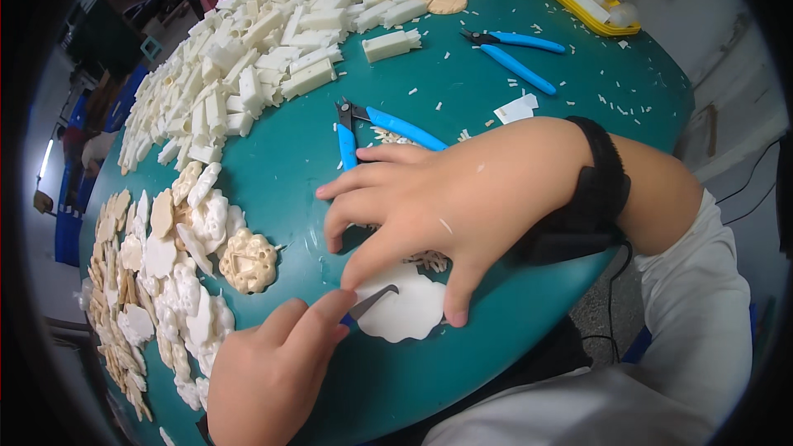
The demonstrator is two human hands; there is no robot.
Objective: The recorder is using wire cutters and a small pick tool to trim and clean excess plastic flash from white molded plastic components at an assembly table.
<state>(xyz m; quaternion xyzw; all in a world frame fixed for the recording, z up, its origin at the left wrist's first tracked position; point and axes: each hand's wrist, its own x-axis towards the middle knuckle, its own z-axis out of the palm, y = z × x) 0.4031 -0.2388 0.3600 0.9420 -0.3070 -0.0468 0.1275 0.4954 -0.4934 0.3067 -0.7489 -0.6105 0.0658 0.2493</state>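
My left hand (268, 372) is closed around a deburring tool with a dark, hooked blade (373, 301) and a sliver of blue handle showing. The hooked tip rests over a white scalloped disc (405, 314), which lies on the green table. From the right, my right hand (429, 198) arches across the disc. Its thumb presses at the disc's right edge and its index finger at the left edge, close to the blade; the other fingers stretch out to the left. Part of the disc is hidden under the palm. Blue-handled flush cutters (401, 126) lie just beyond those fingers.
A large heap of cream-white rectangular plastic pieces (273, 41) covers the far left. Nearer, white and beige scalloped pieces (161, 256) are piled, with a tan moulded flower (249, 261) beside them. More cutters (520, 66), a yellow tray (595, 4) and scattered scraps sit at far right.
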